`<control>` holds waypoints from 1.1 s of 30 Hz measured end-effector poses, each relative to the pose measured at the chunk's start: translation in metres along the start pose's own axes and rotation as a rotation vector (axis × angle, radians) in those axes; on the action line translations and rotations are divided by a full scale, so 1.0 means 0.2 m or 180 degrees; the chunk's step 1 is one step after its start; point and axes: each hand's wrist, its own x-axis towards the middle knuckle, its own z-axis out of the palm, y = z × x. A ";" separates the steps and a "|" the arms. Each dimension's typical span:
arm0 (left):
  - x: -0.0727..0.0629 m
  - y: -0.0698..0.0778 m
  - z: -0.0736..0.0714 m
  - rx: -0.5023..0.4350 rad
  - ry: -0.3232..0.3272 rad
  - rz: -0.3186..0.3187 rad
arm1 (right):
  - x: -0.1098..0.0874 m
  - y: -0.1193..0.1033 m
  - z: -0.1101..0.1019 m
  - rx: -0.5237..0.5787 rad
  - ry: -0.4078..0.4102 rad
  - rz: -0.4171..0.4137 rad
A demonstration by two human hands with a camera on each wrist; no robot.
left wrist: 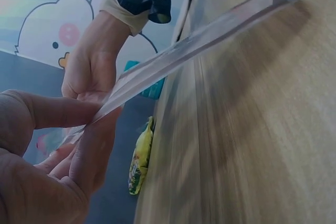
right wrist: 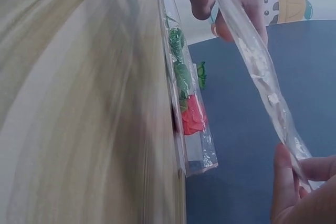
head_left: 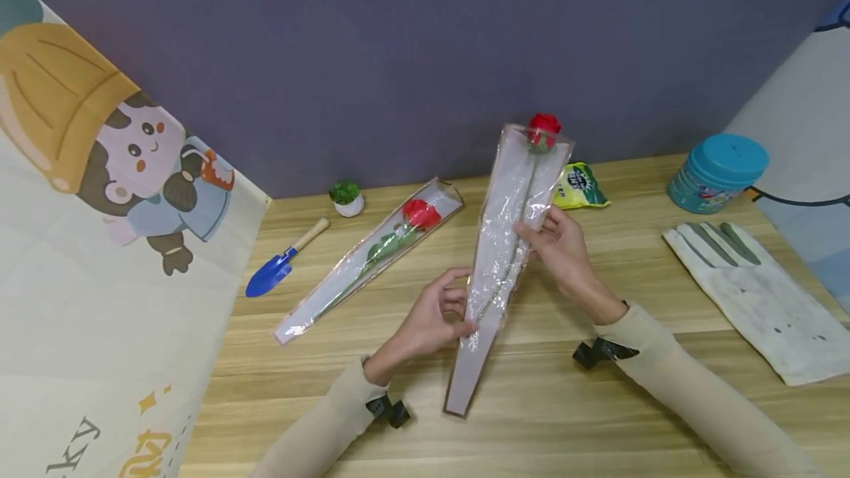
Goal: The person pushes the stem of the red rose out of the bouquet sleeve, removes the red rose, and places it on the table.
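Note:
A long tapered flower sleeve (head_left: 488,242), clear in front with a pale backing, is held up over the table, wide end away from me. A red rose (head_left: 544,131) pokes out of its top, and the thin stem runs down inside. My left hand (head_left: 432,316) pinches the sleeve's left edge low down, thumb in front. Higher up, my right hand (head_left: 564,257) grips the right edge, thumb on the front. Both wrist views show the sleeve (left wrist: 173,56) edge-on between fingers and thumb. To the left, a second sleeve (head_left: 299,319) with a rose (head_left: 421,215) inside lies on the table.
A blue trowel (head_left: 268,275) and a small potted plant (head_left: 347,198) are at the left. Behind my right hand lies a yellow-green packet (head_left: 581,186). A teal tub (head_left: 717,172) and white-and-grey gloves (head_left: 764,308) sit at the right. A dark wall panel (head_left: 425,57) borders the table's back.

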 end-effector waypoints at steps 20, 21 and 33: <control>-0.01 0.00 0.00 -0.0038 0.0145 0.0190 | -0.09 0.05 0.07 -0.0338 -0.0119 0.0164; -0.01 0.00 0.00 -0.0039 0.0154 0.0201 | -0.09 0.06 0.07 -0.0354 -0.0146 0.0185; 0.00 -0.02 -0.02 -0.0015 0.0237 0.0301 | -0.13 0.09 0.14 -0.0413 -0.0176 0.0251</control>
